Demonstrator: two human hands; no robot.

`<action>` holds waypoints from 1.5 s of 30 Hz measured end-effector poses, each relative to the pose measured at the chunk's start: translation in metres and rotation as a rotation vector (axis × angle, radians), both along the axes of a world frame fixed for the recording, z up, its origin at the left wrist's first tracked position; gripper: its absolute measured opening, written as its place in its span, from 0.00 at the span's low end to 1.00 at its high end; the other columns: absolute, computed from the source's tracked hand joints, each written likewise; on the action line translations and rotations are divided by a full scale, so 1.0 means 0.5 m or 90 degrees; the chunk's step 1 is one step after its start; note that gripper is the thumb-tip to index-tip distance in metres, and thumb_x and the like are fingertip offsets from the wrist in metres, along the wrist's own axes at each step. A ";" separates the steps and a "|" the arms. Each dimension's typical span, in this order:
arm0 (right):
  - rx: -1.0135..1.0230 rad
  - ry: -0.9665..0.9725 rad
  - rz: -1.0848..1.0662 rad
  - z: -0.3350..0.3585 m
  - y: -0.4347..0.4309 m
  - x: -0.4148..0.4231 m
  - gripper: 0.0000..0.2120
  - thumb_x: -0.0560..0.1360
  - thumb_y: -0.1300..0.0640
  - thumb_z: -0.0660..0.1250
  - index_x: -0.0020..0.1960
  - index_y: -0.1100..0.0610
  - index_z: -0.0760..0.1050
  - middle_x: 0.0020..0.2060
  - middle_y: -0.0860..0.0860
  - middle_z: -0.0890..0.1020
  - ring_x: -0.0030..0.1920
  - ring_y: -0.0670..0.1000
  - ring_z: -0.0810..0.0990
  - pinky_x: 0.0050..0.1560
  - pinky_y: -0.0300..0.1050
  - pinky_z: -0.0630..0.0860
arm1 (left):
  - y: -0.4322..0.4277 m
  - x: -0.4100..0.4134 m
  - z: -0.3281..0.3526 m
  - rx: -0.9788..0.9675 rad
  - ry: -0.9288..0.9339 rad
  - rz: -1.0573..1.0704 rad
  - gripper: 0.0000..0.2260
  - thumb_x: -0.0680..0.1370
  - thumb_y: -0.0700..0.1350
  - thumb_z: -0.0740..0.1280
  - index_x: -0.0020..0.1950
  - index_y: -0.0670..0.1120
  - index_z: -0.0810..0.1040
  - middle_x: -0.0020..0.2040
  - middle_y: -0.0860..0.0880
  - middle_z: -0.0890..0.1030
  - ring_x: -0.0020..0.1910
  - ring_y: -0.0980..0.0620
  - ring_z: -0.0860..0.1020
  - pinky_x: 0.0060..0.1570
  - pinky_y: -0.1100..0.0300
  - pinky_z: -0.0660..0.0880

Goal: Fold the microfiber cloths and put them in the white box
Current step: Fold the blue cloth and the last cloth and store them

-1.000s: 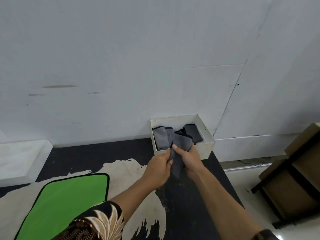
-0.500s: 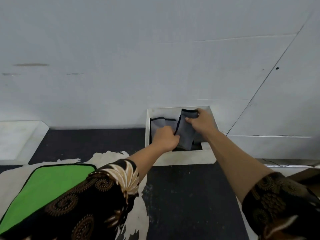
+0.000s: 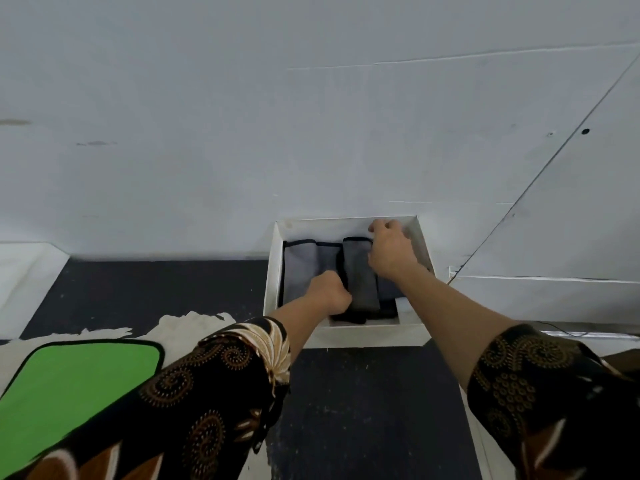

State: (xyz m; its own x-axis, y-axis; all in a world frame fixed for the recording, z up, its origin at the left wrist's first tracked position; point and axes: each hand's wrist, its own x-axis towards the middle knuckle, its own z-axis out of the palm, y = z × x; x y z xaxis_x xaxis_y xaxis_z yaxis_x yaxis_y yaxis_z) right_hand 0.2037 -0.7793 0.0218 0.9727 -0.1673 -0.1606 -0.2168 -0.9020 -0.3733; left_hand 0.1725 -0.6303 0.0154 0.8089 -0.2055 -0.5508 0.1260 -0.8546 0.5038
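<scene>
The white box [image 3: 273, 271] stands at the far edge of the dark table against the wall. Several folded grey cloths stand side by side in it; a light grey one [image 3: 299, 268] is at the left. Both my hands are inside the box on a darker folded grey cloth [image 3: 360, 275] in the middle. My left hand [image 3: 329, 294] is closed at its near left edge. My right hand [image 3: 389, 249] presses on its far right side, fingers curled near the box's back wall. A green cloth [image 3: 76, 386] lies flat at the near left.
A cream patterned cover [image 3: 194, 323] lies under the green cloth on the dark table [image 3: 363, 410]. A white wall rises directly behind the box. A white ledge [image 3: 24, 275] sits at the far left. The table's right edge drops off beside my right sleeve.
My hands carried the folded grey cloth from in front of the box into it and pushed it down between the other cloths. The view moved closer to the box.
</scene>
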 end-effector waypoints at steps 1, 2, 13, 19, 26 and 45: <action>-0.013 0.027 0.016 -0.015 0.001 -0.007 0.23 0.74 0.63 0.70 0.66 0.59 0.65 0.66 0.61 0.66 0.55 0.63 0.78 0.53 0.53 0.76 | 0.001 -0.002 -0.004 0.005 0.019 -0.008 0.06 0.77 0.41 0.67 0.49 0.38 0.79 0.46 0.41 0.83 0.48 0.43 0.82 0.51 0.50 0.80; -0.029 0.052 0.029 -0.033 0.002 -0.016 0.25 0.73 0.63 0.71 0.66 0.59 0.64 0.67 0.62 0.64 0.55 0.64 0.77 0.53 0.53 0.76 | 0.003 -0.005 -0.006 0.007 0.033 -0.014 0.07 0.77 0.41 0.67 0.52 0.38 0.79 0.49 0.41 0.82 0.49 0.43 0.81 0.52 0.49 0.80; -0.098 0.174 0.232 -0.065 0.062 -0.076 0.23 0.80 0.47 0.60 0.73 0.52 0.65 0.70 0.56 0.65 0.70 0.62 0.62 0.65 0.61 0.67 | 0.034 -0.033 0.039 0.052 -0.050 -0.148 0.10 0.80 0.44 0.61 0.58 0.43 0.76 0.54 0.42 0.80 0.52 0.43 0.78 0.50 0.50 0.75; -0.019 0.157 0.119 -0.034 0.100 -0.103 0.26 0.80 0.50 0.61 0.74 0.56 0.58 0.73 0.58 0.65 0.71 0.63 0.64 0.67 0.62 0.66 | 0.117 -0.077 0.089 0.009 -0.178 -0.108 0.20 0.82 0.47 0.62 0.73 0.45 0.69 0.69 0.44 0.75 0.66 0.44 0.73 0.65 0.51 0.71; 0.026 -0.004 0.018 0.030 0.187 -0.179 0.26 0.79 0.45 0.61 0.72 0.56 0.62 0.66 0.58 0.72 0.65 0.61 0.71 0.62 0.59 0.71 | 0.259 -0.130 0.114 0.079 -0.326 -0.098 0.22 0.80 0.51 0.65 0.73 0.49 0.69 0.69 0.47 0.72 0.67 0.45 0.70 0.66 0.47 0.70; 0.092 -0.005 -0.064 -0.067 0.790 -0.550 0.26 0.77 0.49 0.67 0.71 0.54 0.65 0.67 0.55 0.68 0.65 0.57 0.69 0.62 0.52 0.72 | 0.914 -0.405 -0.004 0.205 -0.213 0.011 0.29 0.78 0.53 0.66 0.77 0.48 0.63 0.75 0.45 0.63 0.73 0.42 0.64 0.71 0.45 0.62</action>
